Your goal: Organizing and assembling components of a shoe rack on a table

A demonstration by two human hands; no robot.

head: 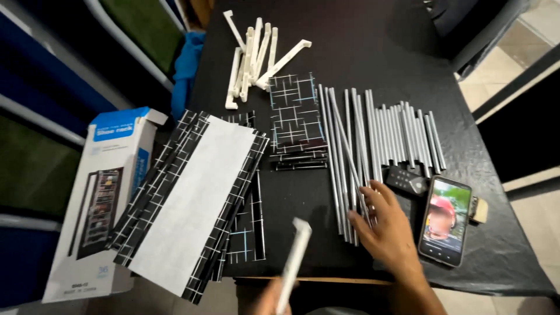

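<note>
tubes point(373, 146) left of phone point(445, 220), brackets point(256, 55) behind

The tabletop point(373, 52) is showing plain black. The tubes point(373, 134) are gleaming silver-grey, and the brackets point(254, 52) are looking off-white, like the bracket point(294, 262) in the left hand point(269, 298). The fabric sheets point(294, 111) are showing black with a thin white line grid and pale blue dashes; one point(192, 204) is showing a white underside. The box point(108, 192) is looking white with a blue top.

Bare table point(303, 192) between panels point(192, 204) and tubes point(373, 134)
</note>
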